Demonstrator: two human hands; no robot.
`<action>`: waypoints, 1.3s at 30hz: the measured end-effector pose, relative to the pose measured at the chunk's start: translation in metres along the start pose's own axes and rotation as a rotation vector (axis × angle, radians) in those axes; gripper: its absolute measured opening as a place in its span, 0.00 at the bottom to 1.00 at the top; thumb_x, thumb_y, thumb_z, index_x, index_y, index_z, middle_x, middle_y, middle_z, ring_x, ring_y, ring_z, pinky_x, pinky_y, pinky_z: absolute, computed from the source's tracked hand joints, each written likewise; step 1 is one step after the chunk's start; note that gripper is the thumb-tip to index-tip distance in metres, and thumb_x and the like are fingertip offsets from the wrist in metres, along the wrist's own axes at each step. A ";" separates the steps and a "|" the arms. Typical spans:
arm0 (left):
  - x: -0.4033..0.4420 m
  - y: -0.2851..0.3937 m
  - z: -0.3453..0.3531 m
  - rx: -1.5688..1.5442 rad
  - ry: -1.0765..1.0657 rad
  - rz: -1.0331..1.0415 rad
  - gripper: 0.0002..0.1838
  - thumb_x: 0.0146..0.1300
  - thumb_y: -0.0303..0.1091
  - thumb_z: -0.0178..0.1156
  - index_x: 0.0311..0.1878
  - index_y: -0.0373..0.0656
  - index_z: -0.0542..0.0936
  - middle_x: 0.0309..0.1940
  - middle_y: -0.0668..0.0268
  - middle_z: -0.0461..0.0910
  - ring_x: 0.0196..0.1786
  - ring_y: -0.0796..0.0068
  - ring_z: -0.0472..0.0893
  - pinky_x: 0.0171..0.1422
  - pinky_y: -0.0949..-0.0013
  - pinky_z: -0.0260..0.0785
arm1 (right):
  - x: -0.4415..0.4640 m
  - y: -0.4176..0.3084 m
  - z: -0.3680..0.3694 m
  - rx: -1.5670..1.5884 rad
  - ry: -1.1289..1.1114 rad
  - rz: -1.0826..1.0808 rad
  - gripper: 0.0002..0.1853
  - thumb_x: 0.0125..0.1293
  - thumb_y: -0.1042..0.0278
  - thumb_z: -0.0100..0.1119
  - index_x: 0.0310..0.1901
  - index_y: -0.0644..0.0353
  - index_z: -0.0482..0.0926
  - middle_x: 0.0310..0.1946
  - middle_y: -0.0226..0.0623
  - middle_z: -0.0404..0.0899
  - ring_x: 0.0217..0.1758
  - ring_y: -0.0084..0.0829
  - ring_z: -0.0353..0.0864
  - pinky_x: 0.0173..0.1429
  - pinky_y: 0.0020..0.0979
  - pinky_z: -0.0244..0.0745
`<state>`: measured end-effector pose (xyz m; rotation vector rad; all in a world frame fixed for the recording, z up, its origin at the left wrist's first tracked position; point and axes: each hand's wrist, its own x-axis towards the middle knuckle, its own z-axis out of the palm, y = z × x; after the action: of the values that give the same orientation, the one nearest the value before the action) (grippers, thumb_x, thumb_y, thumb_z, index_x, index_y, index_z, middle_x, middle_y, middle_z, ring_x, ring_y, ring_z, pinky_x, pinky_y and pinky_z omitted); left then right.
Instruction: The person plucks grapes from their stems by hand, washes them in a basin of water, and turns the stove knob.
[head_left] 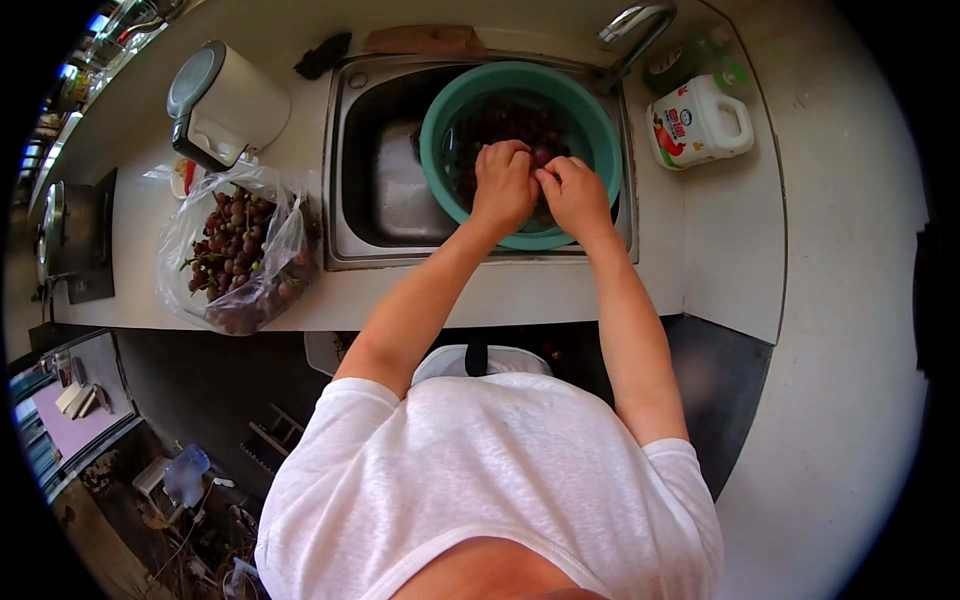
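Note:
Over a green basin (433, 160) in the sink, my two hands are close together with their fingers curled in. Dark red grapes (543, 155) show between the fingertips of my left hand (504, 187) and my right hand (577, 197). Both hands appear to pinch these grapes, though the exact grip is partly hidden. More dark grapes (500, 122) lie in water in the basin, below and beyond my fingers. On the counter to the left, a clear plastic bag (180, 255) stands open around bunches of red grapes (232, 240).
The metal sink (385, 225) surrounds the basin, with a chrome faucet (640, 25) at its back right corner. A white jug (700, 125) and a green bottle (690, 60) stand right of it. A white kettle (230, 105) is behind the bag; a pot (60, 230) sits far left.

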<state>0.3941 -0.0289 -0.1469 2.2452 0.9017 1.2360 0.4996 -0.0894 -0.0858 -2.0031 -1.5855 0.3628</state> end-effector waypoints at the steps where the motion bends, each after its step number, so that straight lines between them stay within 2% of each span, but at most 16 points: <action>1: -0.001 -0.002 0.005 0.000 0.000 0.000 0.07 0.47 0.27 0.56 0.31 0.40 0.73 0.41 0.60 0.71 0.45 0.56 0.69 0.53 0.51 0.58 | -0.001 0.002 0.000 -0.011 0.017 -0.005 0.10 0.59 0.61 0.54 0.29 0.60 0.75 0.28 0.42 0.76 0.31 0.44 0.75 0.35 0.40 0.69; 7: 0.000 -0.038 0.014 0.114 0.046 -0.115 0.06 0.44 0.25 0.57 0.30 0.40 0.74 0.38 0.59 0.74 0.43 0.55 0.71 0.48 0.55 0.61 | -0.014 -0.001 -0.015 0.115 -0.001 0.051 0.10 0.60 0.63 0.55 0.31 0.61 0.76 0.27 0.41 0.76 0.31 0.41 0.75 0.34 0.36 0.69; 9: 0.002 -0.042 0.008 -0.035 -0.102 -0.150 0.07 0.49 0.26 0.56 0.34 0.41 0.76 0.43 0.60 0.74 0.47 0.54 0.71 0.53 0.57 0.62 | -0.017 0.002 -0.012 0.208 0.001 0.104 0.10 0.60 0.62 0.55 0.32 0.61 0.76 0.26 0.40 0.76 0.30 0.38 0.75 0.34 0.34 0.69; 10: 0.003 -0.040 0.005 -0.057 -0.157 -0.197 0.12 0.48 0.25 0.55 0.39 0.41 0.77 0.48 0.59 0.73 0.52 0.55 0.69 0.57 0.58 0.61 | -0.016 0.005 -0.010 0.309 -0.023 0.155 0.10 0.61 0.62 0.55 0.33 0.61 0.76 0.25 0.38 0.76 0.29 0.34 0.74 0.33 0.32 0.68; 14: 0.012 -0.030 -0.007 -0.140 -0.184 -0.157 0.18 0.47 0.24 0.55 0.45 0.41 0.77 0.53 0.57 0.70 0.57 0.57 0.67 0.61 0.61 0.59 | -0.015 0.017 -0.007 0.539 -0.087 0.291 0.11 0.62 0.61 0.55 0.34 0.62 0.76 0.20 0.29 0.72 0.25 0.21 0.69 0.31 0.26 0.65; 16: 0.016 -0.027 -0.016 -0.329 -0.460 -0.123 0.24 0.47 0.24 0.54 0.53 0.41 0.73 0.57 0.59 0.67 0.61 0.61 0.64 0.63 0.65 0.57 | -0.012 0.016 -0.010 0.584 -0.113 0.340 0.11 0.62 0.61 0.55 0.33 0.62 0.76 0.20 0.27 0.71 0.25 0.19 0.67 0.30 0.24 0.64; 17: 0.018 -0.024 -0.019 -0.324 -0.458 -0.125 0.24 0.47 0.24 0.54 0.53 0.41 0.73 0.57 0.59 0.67 0.61 0.61 0.64 0.63 0.65 0.57 | -0.010 0.014 -0.011 0.626 -0.140 0.388 0.11 0.62 0.61 0.55 0.33 0.62 0.76 0.20 0.25 0.70 0.24 0.17 0.66 0.29 0.22 0.63; 19: 0.022 -0.013 -0.022 -0.667 -0.561 -0.424 0.24 0.50 0.27 0.54 0.55 0.39 0.71 0.57 0.61 0.68 0.61 0.66 0.64 0.64 0.68 0.56 | -0.007 0.012 -0.012 0.668 -0.142 0.374 0.10 0.63 0.61 0.55 0.33 0.61 0.76 0.20 0.23 0.68 0.23 0.15 0.64 0.28 0.20 0.61; 21: 0.024 -0.006 -0.022 -0.778 -0.542 -0.476 0.22 0.54 0.28 0.54 0.55 0.36 0.71 0.55 0.62 0.68 0.60 0.69 0.65 0.64 0.69 0.55 | -0.005 0.010 -0.014 0.709 -0.140 0.370 0.10 0.64 0.62 0.54 0.34 0.60 0.76 0.19 0.21 0.67 0.22 0.14 0.62 0.27 0.18 0.58; 23: 0.028 0.004 -0.028 -1.110 -0.492 -0.769 0.20 0.55 0.28 0.55 0.53 0.37 0.72 0.50 0.65 0.71 0.55 0.73 0.68 0.61 0.71 0.58 | -0.003 0.008 -0.015 0.785 -0.151 0.380 0.10 0.64 0.62 0.54 0.34 0.60 0.76 0.19 0.21 0.66 0.22 0.14 0.61 0.26 0.18 0.58; 26: 0.024 -0.010 -0.024 -1.186 -0.620 -0.827 0.17 0.56 0.29 0.56 0.50 0.37 0.73 0.44 0.69 0.74 0.49 0.77 0.70 0.56 0.72 0.60 | -0.001 0.013 -0.011 0.751 -0.113 0.374 0.10 0.64 0.62 0.55 0.34 0.60 0.77 0.20 0.21 0.67 0.22 0.14 0.62 0.27 0.18 0.59; 30: 0.024 -0.004 -0.024 -1.128 -0.631 -0.845 0.12 0.57 0.29 0.55 0.45 0.39 0.74 0.39 0.72 0.74 0.45 0.79 0.70 0.51 0.73 0.62 | 0.001 0.016 -0.013 0.674 -0.134 0.333 0.10 0.63 0.62 0.55 0.34 0.60 0.77 0.21 0.21 0.69 0.23 0.13 0.63 0.27 0.18 0.59; 32: 0.022 -0.002 -0.019 -0.803 -0.590 -0.740 0.07 0.56 0.29 0.55 0.38 0.40 0.76 0.38 0.68 0.75 0.44 0.74 0.73 0.50 0.71 0.63 | 0.001 0.018 -0.011 0.574 -0.122 0.259 0.11 0.62 0.61 0.57 0.33 0.61 0.78 0.22 0.22 0.71 0.24 0.14 0.65 0.28 0.20 0.61; 33: 0.018 -0.007 -0.012 -0.802 -0.591 -0.741 0.07 0.56 0.29 0.55 0.38 0.40 0.76 0.38 0.68 0.75 0.44 0.74 0.73 0.50 0.71 0.63 | 0.001 0.019 -0.012 0.575 -0.122 0.259 0.11 0.62 0.61 0.57 0.33 0.61 0.78 0.22 0.22 0.71 0.24 0.14 0.65 0.28 0.20 0.61; 35: 0.008 -0.021 0.003 -0.304 -0.323 -0.163 0.06 0.52 0.29 0.56 0.34 0.41 0.77 0.39 0.60 0.76 0.44 0.66 0.75 0.48 0.65 0.66 | 0.001 0.020 -0.013 0.413 -0.115 0.181 0.10 0.59 0.63 0.59 0.30 0.62 0.77 0.25 0.35 0.76 0.26 0.29 0.73 0.31 0.29 0.68; 39: 0.005 -0.015 0.004 -0.041 -0.181 -0.124 0.07 0.48 0.29 0.57 0.32 0.41 0.78 0.41 0.56 0.75 0.44 0.58 0.75 0.47 0.61 0.68 | -0.002 0.014 -0.011 0.109 -0.046 0.017 0.11 0.57 0.62 0.59 0.28 0.62 0.76 0.25 0.39 0.76 0.28 0.36 0.75 0.33 0.32 0.69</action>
<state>0.3945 -0.0151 -0.1560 2.1909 0.9220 0.9711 0.5156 -0.0965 -0.0851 -1.9397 -1.5433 0.4943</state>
